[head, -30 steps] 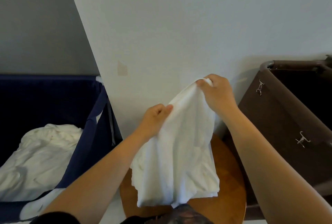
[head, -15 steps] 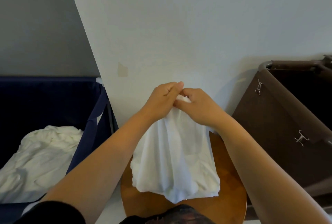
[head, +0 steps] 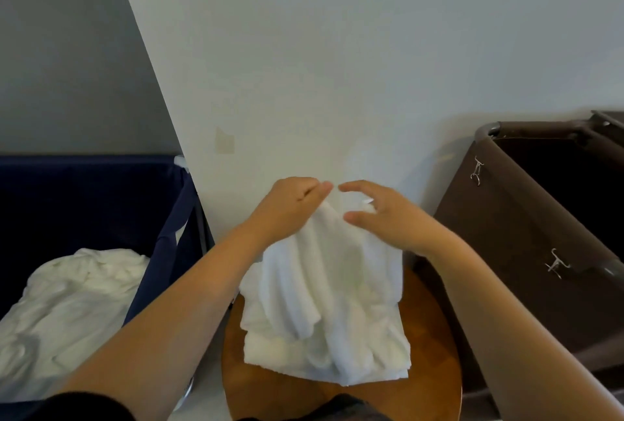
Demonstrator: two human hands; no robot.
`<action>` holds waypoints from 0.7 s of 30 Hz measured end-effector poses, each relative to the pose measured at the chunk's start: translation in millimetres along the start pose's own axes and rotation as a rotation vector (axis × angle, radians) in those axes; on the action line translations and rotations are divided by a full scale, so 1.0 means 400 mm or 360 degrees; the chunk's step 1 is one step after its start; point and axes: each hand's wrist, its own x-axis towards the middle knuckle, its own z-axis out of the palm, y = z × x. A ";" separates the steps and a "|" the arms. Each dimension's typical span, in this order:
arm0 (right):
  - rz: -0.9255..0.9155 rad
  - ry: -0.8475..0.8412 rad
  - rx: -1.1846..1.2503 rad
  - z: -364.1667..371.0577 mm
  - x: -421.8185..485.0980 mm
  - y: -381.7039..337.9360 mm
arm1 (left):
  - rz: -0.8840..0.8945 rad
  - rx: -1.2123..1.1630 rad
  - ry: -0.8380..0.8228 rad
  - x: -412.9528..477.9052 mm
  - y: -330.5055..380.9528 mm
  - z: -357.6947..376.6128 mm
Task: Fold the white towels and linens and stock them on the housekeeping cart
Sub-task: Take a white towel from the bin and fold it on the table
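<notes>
Since half a second earlier, the right hand [head: 381,218] had let go of the white towel [head: 324,302] and hung just beside its top with fingers spread, while the left hand [head: 290,208] alone pinched the gathered upper end. The towel's lower part lay bunched on the round table [head: 435,336], reaching its left edge. With a single pinch holding, the gathered edges could slip apart and the fold come out askew. A careless tug might also drag the bunched cloth over that left edge, down beside the blue bin [head: 169,252].
</notes>
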 end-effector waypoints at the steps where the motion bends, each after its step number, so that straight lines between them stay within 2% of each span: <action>1: -0.0078 -0.0056 0.0045 0.021 -0.003 -0.020 | 0.0083 0.0025 -0.0006 0.001 0.025 0.013; 4: -0.0149 0.0047 0.0213 0.041 -0.010 -0.055 | 0.0117 -0.0222 0.0108 0.005 0.072 0.030; 8: -0.0129 0.0313 0.0524 0.003 -0.028 -0.065 | -0.0132 -0.0675 0.0091 -0.010 0.044 0.043; 11: -0.0089 0.0485 0.0810 -0.037 -0.026 -0.051 | -0.0334 -0.0622 0.0114 -0.022 -0.015 0.054; 15: 0.0021 0.0565 0.0924 -0.049 -0.015 -0.014 | -0.0340 -0.0430 0.0200 -0.006 -0.069 0.031; 17: 0.0099 0.0606 0.0756 -0.045 -0.004 0.004 | -0.0281 -0.0298 0.0268 0.004 -0.069 0.019; 19: 0.0169 0.0620 0.0277 -0.050 -0.003 0.014 | -0.0178 -0.0247 0.0318 0.007 -0.051 0.008; 21: 0.0151 0.0448 -0.0007 -0.050 -0.018 0.007 | -0.0050 -0.0237 0.0262 0.005 -0.019 0.002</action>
